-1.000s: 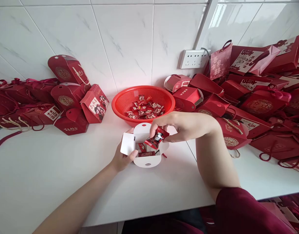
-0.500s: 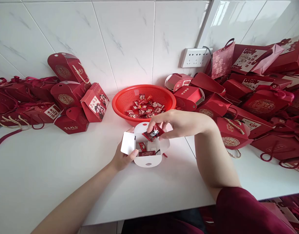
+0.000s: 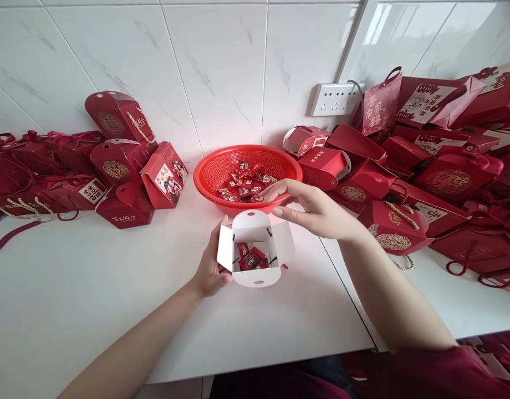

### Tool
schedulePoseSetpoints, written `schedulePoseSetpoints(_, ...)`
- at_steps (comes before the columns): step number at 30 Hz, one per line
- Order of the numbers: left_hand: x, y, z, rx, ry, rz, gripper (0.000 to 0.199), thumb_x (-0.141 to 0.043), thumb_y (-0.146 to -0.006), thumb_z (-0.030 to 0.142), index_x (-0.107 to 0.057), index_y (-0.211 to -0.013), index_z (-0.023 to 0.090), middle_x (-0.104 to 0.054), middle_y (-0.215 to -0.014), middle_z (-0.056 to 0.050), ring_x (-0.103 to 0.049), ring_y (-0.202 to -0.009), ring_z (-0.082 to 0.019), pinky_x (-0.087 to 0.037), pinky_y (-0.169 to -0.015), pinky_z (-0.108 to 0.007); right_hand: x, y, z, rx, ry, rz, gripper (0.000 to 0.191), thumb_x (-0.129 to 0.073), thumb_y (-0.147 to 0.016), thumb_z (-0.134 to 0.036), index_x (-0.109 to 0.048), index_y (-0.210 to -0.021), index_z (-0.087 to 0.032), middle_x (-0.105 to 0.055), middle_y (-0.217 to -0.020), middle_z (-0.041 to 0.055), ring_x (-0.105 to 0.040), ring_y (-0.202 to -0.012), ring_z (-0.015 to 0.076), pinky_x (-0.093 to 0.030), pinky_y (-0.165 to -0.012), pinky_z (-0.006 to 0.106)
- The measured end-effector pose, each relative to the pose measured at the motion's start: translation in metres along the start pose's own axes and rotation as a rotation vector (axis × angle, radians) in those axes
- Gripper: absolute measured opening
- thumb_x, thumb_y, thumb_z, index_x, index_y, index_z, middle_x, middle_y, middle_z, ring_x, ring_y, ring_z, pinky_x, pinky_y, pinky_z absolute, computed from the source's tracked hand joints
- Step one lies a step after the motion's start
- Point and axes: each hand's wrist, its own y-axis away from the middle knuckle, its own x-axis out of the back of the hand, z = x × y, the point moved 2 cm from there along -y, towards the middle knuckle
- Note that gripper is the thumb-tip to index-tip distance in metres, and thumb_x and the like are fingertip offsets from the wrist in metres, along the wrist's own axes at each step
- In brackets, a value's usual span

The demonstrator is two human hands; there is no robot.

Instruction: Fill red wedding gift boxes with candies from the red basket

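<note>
My left hand [image 3: 213, 265] is closed on the left side of a small box [image 3: 257, 277] whose white inner flaps stand open. Several red-wrapped candies [image 3: 253, 259] lie at the bottom of that box. Just beyond it stands a red plastic basket [image 3: 203, 185], its mesh sides curving round a heap of similar wrapped candies [image 3: 242, 174]. Over the basket's near right rim hovers my right hand [image 3: 307, 208], thumb and fingers apart, with nothing visible between them.
Dark red gift boxes [image 3: 122, 208] with rope handles are stacked at the left. A larger pile of red boxes [image 3: 442, 177] fills the right side. A white power strip [image 3: 336, 100] is on the tiled wall. The white table's [image 3: 238, 338] front edge runs close to my body.
The candy in my right hand has been let go and now lies in the box. That hand has moved right and up to the basket's rim, its fingers opening.
</note>
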Motion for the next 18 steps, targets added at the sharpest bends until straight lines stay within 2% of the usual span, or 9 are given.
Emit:
schedulePoseSetpoints(3,-0.006,0.002,0.003,-0.013,0.053,-0.066,0.115,-0.072,-0.069,0.073,-0.007,-0.158,0.037,-0.023,-0.161,-0.013,-0.030,-0.146,-0.043,-0.041,-0.112,-0.059,-0.011,0.022,0.020,-0.048,-0.022,0.107,0.034,-0.061,-0.097,-0.041,-0.054,-0.127,-0.026,-0.052,-0.143,0.0100,-0.047,-0.134,0.0256,-0.043,-0.109,0.046)
schedulePoseSetpoints(6,-0.005,0.004,0.001,-0.028,-0.072,-0.048,0.116,-0.068,-0.070,0.077,-0.007,-0.159,0.036,-0.016,-0.162,-0.012,-0.024,-0.147,-0.045,-0.037,-0.113,-0.063,-0.027,0.044,0.039,-0.082,-0.081,0.198,0.042,-0.054,-0.099,-0.046,-0.045,-0.137,-0.030,-0.043,-0.151,0.0099,-0.041,-0.139,0.0260,-0.039,-0.112,0.050)
schedulePoseSetpoints(9,-0.002,0.004,0.001,-0.097,-0.286,-0.057,0.105,-0.063,-0.075,0.076,-0.017,-0.159,0.033,-0.020,-0.160,-0.014,-0.020,-0.147,-0.046,-0.027,-0.117,-0.065,-0.045,0.062,0.057,-0.055,-0.138,0.435,0.041,-0.044,-0.101,-0.049,-0.039,-0.137,-0.031,-0.040,-0.151,0.0116,-0.050,-0.131,0.0262,-0.048,-0.103,0.048)
schedulePoseSetpoints(11,-0.001,0.003,0.003,-0.149,-0.404,-0.112,0.092,-0.058,-0.082,0.072,-0.025,-0.158,0.032,-0.024,-0.159,-0.015,-0.026,-0.145,-0.045,-0.030,-0.116,-0.061,-0.057,0.070,0.064,-0.038,-0.147,0.533,0.042,-0.040,-0.100,-0.054,-0.036,-0.135,-0.031,-0.038,-0.151,0.0133,-0.056,-0.124,0.0274,-0.051,-0.097,0.048)
schedulePoseSetpoints(12,-0.001,0.002,0.004,-0.166,-0.438,-0.139,0.087,-0.053,-0.085,0.072,-0.028,-0.157,0.031,-0.025,-0.158,-0.015,-0.029,-0.144,-0.044,-0.033,-0.115,-0.059,-0.063,0.073,0.067,-0.025,-0.148,0.535,0.045,-0.040,-0.099,-0.057,-0.035,-0.135,-0.031,-0.037,-0.151,0.0143,-0.057,-0.122,0.0285,-0.051,-0.097,0.050)
schedulePoseSetpoints(14,-0.002,0.000,0.006,-0.179,-0.438,-0.175,0.086,-0.046,-0.086,0.076,-0.032,-0.156,0.028,-0.025,-0.157,-0.015,-0.032,-0.143,-0.044,-0.036,-0.113,-0.057,-0.071,0.077,0.068,0.010,-0.152,0.458,0.055,-0.039,-0.096,-0.065,-0.033,-0.138,-0.029,-0.035,-0.153,0.0158,-0.057,-0.125,0.0316,-0.047,-0.102,0.055)
schedulePoseSetpoints(16,-0.004,-0.001,0.007,-0.176,-0.430,-0.192,0.095,-0.044,-0.081,0.083,-0.031,-0.157,0.027,-0.025,-0.157,-0.016,-0.032,-0.142,-0.045,-0.036,-0.113,-0.058,-0.074,0.079,0.067,0.055,-0.140,0.324,0.067,-0.038,-0.093,-0.072,-0.033,-0.142,-0.027,-0.039,-0.152,0.0172,-0.053,-0.130,0.0339,-0.042,-0.108,0.057)
schedulePoseSetpoints(18,-0.005,-0.002,0.007,-0.165,-0.448,-0.194,0.098,-0.052,-0.078,0.082,-0.030,-0.157,0.027,-0.027,-0.156,-0.017,-0.034,-0.141,-0.045,-0.036,-0.113,-0.058,-0.075,0.080,0.064,0.101,-0.071,0.182,0.076,-0.040,-0.090,-0.077,-0.034,-0.145,-0.025,-0.047,-0.147,0.0186,-0.049,-0.134,0.0351,-0.038,-0.111,0.058)
